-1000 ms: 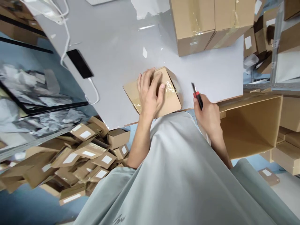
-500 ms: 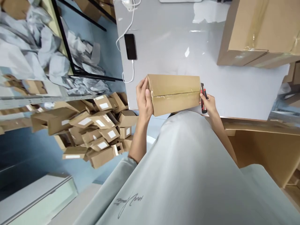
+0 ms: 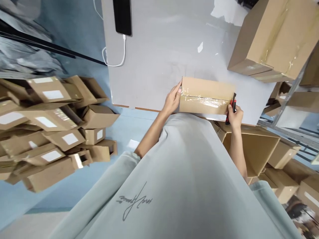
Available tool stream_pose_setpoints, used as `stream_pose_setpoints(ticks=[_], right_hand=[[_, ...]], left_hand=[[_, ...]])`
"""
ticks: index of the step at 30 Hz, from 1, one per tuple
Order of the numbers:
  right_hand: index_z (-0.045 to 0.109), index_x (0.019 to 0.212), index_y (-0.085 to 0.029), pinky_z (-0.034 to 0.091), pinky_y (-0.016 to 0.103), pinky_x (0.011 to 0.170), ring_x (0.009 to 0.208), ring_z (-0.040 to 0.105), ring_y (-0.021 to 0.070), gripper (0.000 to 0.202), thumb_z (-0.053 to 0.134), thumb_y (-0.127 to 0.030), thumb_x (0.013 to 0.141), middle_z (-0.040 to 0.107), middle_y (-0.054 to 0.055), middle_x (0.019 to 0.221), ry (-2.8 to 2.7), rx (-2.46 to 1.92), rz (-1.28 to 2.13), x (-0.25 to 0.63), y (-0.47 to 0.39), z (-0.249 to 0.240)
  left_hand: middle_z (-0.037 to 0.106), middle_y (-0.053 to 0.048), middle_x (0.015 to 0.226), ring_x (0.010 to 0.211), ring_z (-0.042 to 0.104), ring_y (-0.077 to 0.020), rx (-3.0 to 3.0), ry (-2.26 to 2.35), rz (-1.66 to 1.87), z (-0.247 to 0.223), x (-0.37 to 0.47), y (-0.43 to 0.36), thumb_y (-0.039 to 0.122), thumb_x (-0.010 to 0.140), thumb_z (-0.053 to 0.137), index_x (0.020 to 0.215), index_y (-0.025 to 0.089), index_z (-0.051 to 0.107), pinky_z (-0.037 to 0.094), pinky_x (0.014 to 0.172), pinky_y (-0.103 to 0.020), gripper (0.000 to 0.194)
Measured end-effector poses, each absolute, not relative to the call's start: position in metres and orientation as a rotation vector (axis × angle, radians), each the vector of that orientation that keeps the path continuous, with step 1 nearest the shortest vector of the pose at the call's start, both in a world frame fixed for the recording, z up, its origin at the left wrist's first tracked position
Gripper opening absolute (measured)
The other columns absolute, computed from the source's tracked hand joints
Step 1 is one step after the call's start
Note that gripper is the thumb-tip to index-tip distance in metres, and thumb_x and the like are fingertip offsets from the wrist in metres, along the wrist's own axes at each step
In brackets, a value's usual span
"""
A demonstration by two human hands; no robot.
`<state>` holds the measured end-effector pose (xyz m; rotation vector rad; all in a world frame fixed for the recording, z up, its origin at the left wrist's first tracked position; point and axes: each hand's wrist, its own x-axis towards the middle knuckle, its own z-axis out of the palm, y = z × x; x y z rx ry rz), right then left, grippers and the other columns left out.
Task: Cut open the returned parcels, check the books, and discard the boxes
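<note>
A long cardboard box (image 3: 206, 89) with clear tape along its middle seam lies at the near edge of the pale table (image 3: 154, 66). My left hand (image 3: 172, 99) grips the box at its left end, thumb and fingers against the corner. At the opposite end, my right hand (image 3: 235, 114) is closed around a red and black utility knife (image 3: 233, 103), held upright beside the box's right edge. Whether the right fingers also touch the box is hard to make out.
A big taped carton (image 3: 279, 39) stands at the table's back right. A phone (image 3: 122, 16) with a white cable lies at the left. Several opened boxes (image 3: 62, 122) are heaped on the floor at left. An open carton (image 3: 251, 146) sits below the table at right.
The view has turned and shifted, so the phone and box heap appear further left. The small box, held at its left end throughout, now shows its taped seam more flatly.
</note>
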<state>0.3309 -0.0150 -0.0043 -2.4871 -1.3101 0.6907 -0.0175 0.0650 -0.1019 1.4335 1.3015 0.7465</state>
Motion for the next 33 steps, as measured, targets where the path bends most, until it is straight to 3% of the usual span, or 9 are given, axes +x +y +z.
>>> stream_pose_setpoints(ticks=[4, 9, 13, 18, 30, 33], right_hand=[[0.074, 0.12, -0.015, 0.059, 0.048, 0.1, 0.105, 0.076, 0.033, 0.044, 0.044, -0.047, 0.11, 0.077, 0.021, 0.115, -1.366, -2.532, 0.334, 0.311, -0.006, 0.014], [0.067, 0.142, -0.018, 0.055, 0.041, 0.084, 0.091, 0.077, 0.033, 0.045, 0.042, -0.042, 0.114, 0.083, 0.014, 0.105, -1.864, -2.416, 0.688, 0.255, 0.024, 0.046], [0.073, 0.134, -0.022, 0.047, 0.037, 0.08, 0.1, 0.078, 0.0347, 0.042, 0.04, -0.043, 0.119, 0.086, 0.015, 0.118, -2.456, -2.291, 0.893, 0.199, 0.052, 0.065], [0.072, 0.143, -0.019, 0.043, 0.037, 0.08, 0.109, 0.079, 0.0356, 0.048, 0.034, -0.044, 0.124, 0.084, 0.019, 0.129, -2.869, -2.256, 0.903, 0.157, 0.074, 0.075], [0.072, 0.147, -0.014, 0.048, 0.042, 0.088, 0.116, 0.079, 0.0393, 0.048, 0.037, -0.037, 0.123, 0.083, 0.025, 0.129, -3.074, -2.227, 0.828, 0.145, 0.095, 0.077], [0.074, 0.146, -0.012, 0.05, 0.044, 0.092, 0.118, 0.079, 0.0397, 0.045, 0.039, -0.024, 0.12, 0.083, 0.026, 0.127, -3.133, -2.156, 0.829, 0.144, 0.104, 0.074]], left_hand=[[0.058, -0.019, 0.175, 0.165, 0.055, -0.0306, 1.427, 1.218, 0.77, -0.106, -0.027, 0.064, 0.085, 0.114, 0.036, 0.174, 0.025, 0.055, 0.044, 0.137, -0.049, 0.086], [0.045, -0.019, 0.183, 0.169, 0.047, -0.0428, 1.537, 1.115, 0.704, -0.109, -0.037, 0.063, 0.094, 0.096, 0.066, 0.173, 0.03, 0.056, 0.042, 0.139, -0.059, 0.101], [0.042, -0.019, 0.184, 0.167, 0.049, -0.0442, 1.534, 1.043, 0.664, -0.116, -0.039, 0.063, 0.095, 0.094, 0.066, 0.172, 0.031, 0.058, 0.042, 0.139, -0.061, 0.101], [0.044, -0.017, 0.183, 0.173, 0.04, -0.0434, 1.48, 1.015, 0.639, -0.117, -0.039, 0.062, 0.094, 0.095, 0.068, 0.174, 0.031, 0.055, 0.039, 0.141, -0.058, 0.102], [0.042, -0.015, 0.185, 0.174, 0.038, -0.043, 1.439, 1.003, 0.636, -0.122, -0.036, 0.062, 0.087, 0.094, 0.076, 0.176, 0.034, 0.053, 0.039, 0.141, -0.059, 0.1], [0.043, -0.015, 0.184, 0.173, 0.039, -0.0418, 1.437, 1.008, 0.636, -0.125, -0.037, 0.063, 0.087, 0.094, 0.077, 0.176, 0.035, 0.052, 0.042, 0.139, -0.057, 0.1]])
